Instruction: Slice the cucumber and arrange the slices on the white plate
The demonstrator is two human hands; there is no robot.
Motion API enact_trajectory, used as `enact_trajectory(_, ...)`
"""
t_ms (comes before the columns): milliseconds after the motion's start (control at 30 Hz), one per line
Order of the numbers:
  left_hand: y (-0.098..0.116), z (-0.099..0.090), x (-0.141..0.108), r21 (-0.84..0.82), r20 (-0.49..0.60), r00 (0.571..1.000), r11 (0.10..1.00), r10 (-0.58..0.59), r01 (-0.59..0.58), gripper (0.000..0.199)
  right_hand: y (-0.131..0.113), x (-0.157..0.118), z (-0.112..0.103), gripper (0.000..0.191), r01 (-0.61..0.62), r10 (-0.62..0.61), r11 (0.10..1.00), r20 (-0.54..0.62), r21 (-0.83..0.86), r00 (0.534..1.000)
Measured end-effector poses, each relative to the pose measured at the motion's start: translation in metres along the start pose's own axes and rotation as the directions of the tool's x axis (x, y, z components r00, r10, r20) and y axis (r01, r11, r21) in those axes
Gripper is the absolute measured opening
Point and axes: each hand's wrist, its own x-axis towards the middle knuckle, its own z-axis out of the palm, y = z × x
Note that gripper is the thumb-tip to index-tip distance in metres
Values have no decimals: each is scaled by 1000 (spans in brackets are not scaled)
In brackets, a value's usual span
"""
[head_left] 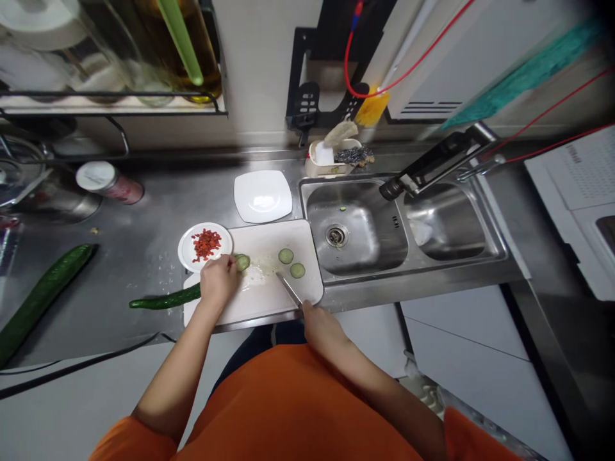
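Note:
On the white cutting board (pixel 264 301), my left hand (pixel 218 280) has its fingers wrapped around a long green cucumber (pixel 166 300). The cucumber's thin end sticks out over the steel counter, and pale cut cucumber shows just right of my fingers. My right hand (pixel 324 328) grips a knife (pixel 291 290) by its handle at the board's front edge. Its blade points up and left, apart from the cucumber. Two round slices, one cucumber slice (pixel 286 256) and another cucumber slice (pixel 297 271), lie flat on the right part of the board, beyond the blade. Wet bits are scattered between.
A small white plate (pixel 184 251) of chopped red pieces (pixel 207 244) touches the board's left corner. Behind the board is a square white plate (pixel 263 196). At right lies a double sink (pixel 362 246) with a black faucet (pixel 427 163). Another cucumber (pixel 45 298) rests far left.

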Motion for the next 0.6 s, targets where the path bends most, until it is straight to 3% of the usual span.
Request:
enact_trajectory(300,4,0,5,127,-50,998,991,45,-39,31,-1,-1,-7,38,0,0,1000,9,-1,1000)
enact_trajectory(433,15,6,3,0,-122,986,993,114,-114,29,1,-2,-5,39,0,0,1000,5,5,1000)
enact_trajectory(600,56,31,7,-169,-10,968,954,251,-249,35,3,-4,-2,40,-14,14,1000,2,18,1000)
